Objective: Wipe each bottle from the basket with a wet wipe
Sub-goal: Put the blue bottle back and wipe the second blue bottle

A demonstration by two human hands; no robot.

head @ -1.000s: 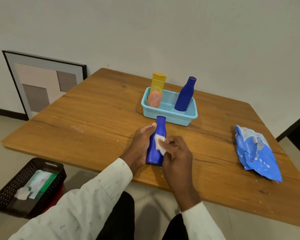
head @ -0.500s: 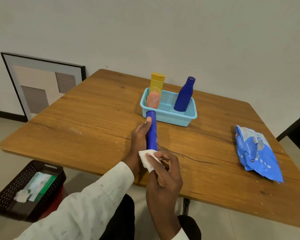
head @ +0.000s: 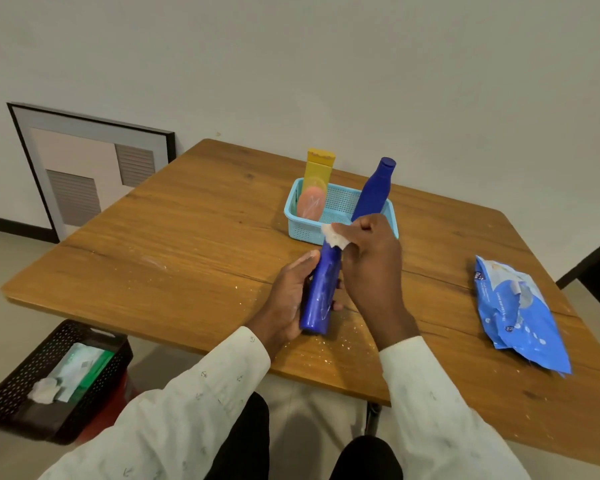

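Observation:
My left hand (head: 284, 299) grips a dark blue bottle (head: 319, 292) above the wooden table's near edge, base toward me, neck pointing away. My right hand (head: 367, 258) pinches a crumpled white wet wipe (head: 333, 237) against the bottle's neck and cap, which the wipe hides. Behind them, the light blue basket (head: 305, 230) holds a second blue bottle (head: 373, 192) leaning right, a yellow bottle (head: 320, 168) and a pink bottle (head: 311, 202).
A blue wet-wipe pack (head: 520, 313) lies on the table (head: 173, 237) at the right. A black crate (head: 21, 386) on the floor at the left holds a green pack and a used wipe. A framed picture (head: 83, 174) leans on the wall.
My right hand slid the wipe from the bottle's base up to its neck. My left hand tilted the bottle back down, its base toward me.

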